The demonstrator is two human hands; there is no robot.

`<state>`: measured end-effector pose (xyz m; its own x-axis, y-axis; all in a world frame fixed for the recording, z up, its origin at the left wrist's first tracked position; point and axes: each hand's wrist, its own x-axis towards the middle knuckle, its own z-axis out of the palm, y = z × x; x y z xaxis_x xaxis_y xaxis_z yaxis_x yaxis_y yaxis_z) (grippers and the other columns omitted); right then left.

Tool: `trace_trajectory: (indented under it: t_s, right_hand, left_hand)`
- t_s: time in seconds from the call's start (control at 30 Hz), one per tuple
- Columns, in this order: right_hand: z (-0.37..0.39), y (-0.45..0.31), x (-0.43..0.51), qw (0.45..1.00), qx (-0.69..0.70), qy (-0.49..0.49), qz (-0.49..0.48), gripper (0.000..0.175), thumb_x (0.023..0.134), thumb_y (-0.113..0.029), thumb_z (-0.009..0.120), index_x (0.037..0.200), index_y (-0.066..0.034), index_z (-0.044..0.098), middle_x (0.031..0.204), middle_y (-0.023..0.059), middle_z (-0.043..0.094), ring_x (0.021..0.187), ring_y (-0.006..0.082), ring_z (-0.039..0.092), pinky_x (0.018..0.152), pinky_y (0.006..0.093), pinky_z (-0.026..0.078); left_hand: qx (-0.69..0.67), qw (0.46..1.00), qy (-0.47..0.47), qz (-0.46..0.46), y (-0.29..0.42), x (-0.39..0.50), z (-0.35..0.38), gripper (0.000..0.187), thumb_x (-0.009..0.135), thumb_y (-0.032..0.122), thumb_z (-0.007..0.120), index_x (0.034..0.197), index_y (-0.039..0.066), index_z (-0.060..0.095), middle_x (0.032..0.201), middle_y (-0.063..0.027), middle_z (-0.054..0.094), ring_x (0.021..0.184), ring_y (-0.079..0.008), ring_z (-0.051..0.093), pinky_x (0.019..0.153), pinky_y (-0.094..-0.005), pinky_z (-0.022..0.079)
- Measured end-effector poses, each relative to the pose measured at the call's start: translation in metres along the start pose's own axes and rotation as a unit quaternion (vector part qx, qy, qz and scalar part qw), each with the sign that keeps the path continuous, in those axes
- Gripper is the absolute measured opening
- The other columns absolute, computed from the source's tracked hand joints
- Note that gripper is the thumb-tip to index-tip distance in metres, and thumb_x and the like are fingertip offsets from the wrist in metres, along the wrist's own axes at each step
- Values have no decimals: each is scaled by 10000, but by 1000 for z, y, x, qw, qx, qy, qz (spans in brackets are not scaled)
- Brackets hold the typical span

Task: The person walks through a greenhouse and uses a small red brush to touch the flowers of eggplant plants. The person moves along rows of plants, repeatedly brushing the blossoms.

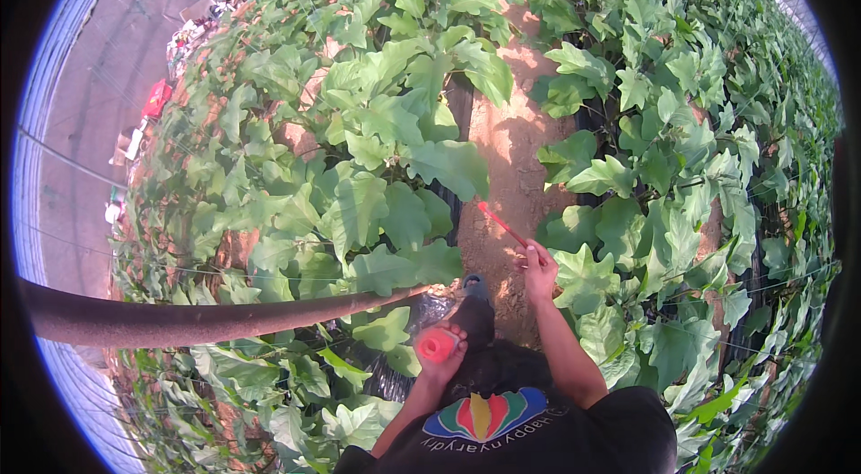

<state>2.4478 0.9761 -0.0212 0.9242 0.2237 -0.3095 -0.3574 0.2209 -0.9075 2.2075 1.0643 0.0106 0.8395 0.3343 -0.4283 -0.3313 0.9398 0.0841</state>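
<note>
Close to my body, my left hand [452,349] is wrapped around a small open-topped bottle [436,345] that looks red or pink, its round mouth facing up. My right hand [540,272] is raised over the dirt path and grips a thin red brush or stick [501,222] near its lower end. The stick's brighter red tip points up and to the left, apart from the leaves. Broad lobed leaves of eggplant-like plants [447,168] stand to the left of the stick, and more such leaves [584,279] are just right of my right hand.
A bare dirt path [511,138] runs ahead between the plant rows. A thick pole [222,322] crosses the left side at waist level. Thin strings span the rows. Black plastic film [430,309] covers soil near my foot. Boxes and a red bag [157,98] line the far left edge.
</note>
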Motion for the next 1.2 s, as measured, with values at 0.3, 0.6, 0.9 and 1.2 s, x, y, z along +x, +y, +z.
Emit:
trace_trajectory:
  t_s: [0.3,0.6,0.9,1.2]
  right_hand:
    - [41,-26,109,998,-65,19,8,332,943,-199,558,1204,5,578,948,104,680,708,155,648,606,273,537]
    - [110,-37,200,997,-73,-6,36,301,920,-173,601,1172,-9,607,926,72,686,713,125,642,616,262,530]
    - [195,19,274,979,-131,-121,96,263,922,-156,575,1138,-16,630,914,48,682,720,116,657,602,244,531]
    - [272,120,376,942,-280,-184,15,210,885,-169,600,1024,-36,685,771,77,681,629,140,645,561,271,513]
  left_hand:
    - [-14,997,-65,-35,41,145,55,295,882,310,533,967,37,605,929,-124,604,910,-269,558,745,-331,494]
    - [-22,996,-79,-27,96,229,98,328,914,331,472,982,37,601,947,-128,603,926,-281,568,746,-352,495]
    - [-43,995,-6,89,128,248,115,264,925,284,484,981,44,579,929,-118,586,849,-237,528,717,-334,489]
    - [-79,964,103,231,129,272,154,179,909,227,497,942,62,555,864,-86,542,804,-222,511,658,-303,474]
